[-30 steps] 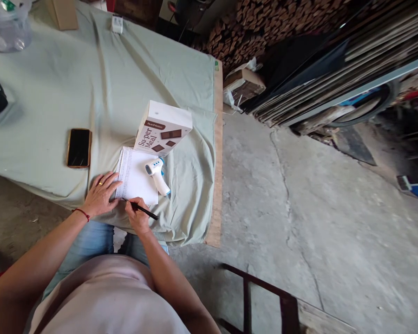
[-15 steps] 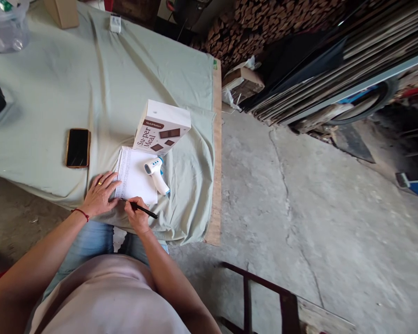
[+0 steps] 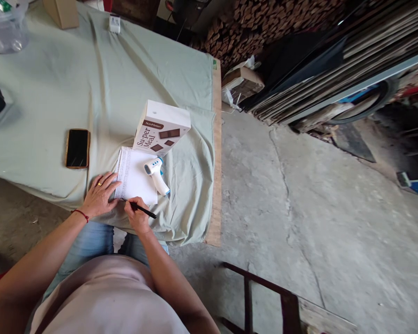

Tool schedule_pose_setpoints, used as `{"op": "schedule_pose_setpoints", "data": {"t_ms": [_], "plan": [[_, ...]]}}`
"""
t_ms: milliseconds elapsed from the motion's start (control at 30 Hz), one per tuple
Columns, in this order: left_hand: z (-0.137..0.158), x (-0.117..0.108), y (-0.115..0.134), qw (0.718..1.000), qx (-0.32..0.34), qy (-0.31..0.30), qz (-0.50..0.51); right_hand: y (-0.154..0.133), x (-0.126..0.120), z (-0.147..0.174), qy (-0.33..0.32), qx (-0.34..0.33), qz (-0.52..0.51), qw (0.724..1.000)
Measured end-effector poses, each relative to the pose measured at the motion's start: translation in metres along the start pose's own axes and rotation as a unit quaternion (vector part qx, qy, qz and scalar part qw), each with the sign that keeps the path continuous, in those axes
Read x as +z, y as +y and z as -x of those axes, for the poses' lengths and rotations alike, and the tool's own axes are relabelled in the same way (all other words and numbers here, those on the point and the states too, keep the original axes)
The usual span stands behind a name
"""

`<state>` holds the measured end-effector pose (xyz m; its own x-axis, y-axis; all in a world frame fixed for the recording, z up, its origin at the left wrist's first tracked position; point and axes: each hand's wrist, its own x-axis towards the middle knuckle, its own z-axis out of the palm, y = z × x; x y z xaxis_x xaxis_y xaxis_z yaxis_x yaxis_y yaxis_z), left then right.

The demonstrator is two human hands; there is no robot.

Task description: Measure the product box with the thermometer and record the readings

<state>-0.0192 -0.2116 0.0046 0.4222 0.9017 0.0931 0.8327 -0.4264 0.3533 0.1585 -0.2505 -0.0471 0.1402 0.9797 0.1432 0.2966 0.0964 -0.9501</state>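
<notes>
My right hand [image 3: 137, 216] grips a black pen [image 3: 144, 210], its tip down at the near left corner of a white sheet of paper [image 3: 137, 178]. Rows of small handwriting fill the left strip of the sheet; the rest is blank. My left hand [image 3: 99, 195] lies flat with fingers spread, fingertips on the paper's left edge. A white and blue infrared thermometer [image 3: 156, 174] rests on the sheet's right side. Just behind the paper stands a white "Super Meal" box [image 3: 162, 127].
A phone [image 3: 77, 148] in a brown case lies left of the paper on the green tablecloth [image 3: 55, 88]. Farther back are a small white box [image 3: 114, 24], a cardboard box [image 3: 61, 13] and a clear plastic tub [image 3: 7, 30]. A dark metal frame [image 3: 247, 301] stands on the floor at right.
The pen and my right hand have shifted very slightly. My left hand, the paper and the things around it stay where they were.
</notes>
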Motion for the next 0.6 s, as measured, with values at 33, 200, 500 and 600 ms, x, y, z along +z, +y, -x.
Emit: {"op": "schedule_pose_setpoints", "data": {"t_ms": [33, 200, 500, 600], "plan": [[0.0002, 0.0000, 0.0000, 1.000, 0.003, 0.002, -0.003, 0.0007, 0.0000, -0.0003, 0.004, -0.026, 0.006, 1.000], [0.0001, -0.0009, 0.0001, 1.000, 0.007, 0.005, -0.009, 0.0021, 0.0006, -0.0016, 0.017, -0.099, 0.037, 0.994], [-0.0008, -0.0027, 0.0010, 1.000, 0.004, 0.000, -0.013, 0.0025, -0.0004, -0.0009, 0.009, -0.107, 0.049, 0.993], [-0.0009, -0.0027, 0.0013, 1.000, 0.003, 0.002, -0.009, 0.0019, -0.0004, -0.0011, 0.018, -0.101, 0.050, 0.993]]}}
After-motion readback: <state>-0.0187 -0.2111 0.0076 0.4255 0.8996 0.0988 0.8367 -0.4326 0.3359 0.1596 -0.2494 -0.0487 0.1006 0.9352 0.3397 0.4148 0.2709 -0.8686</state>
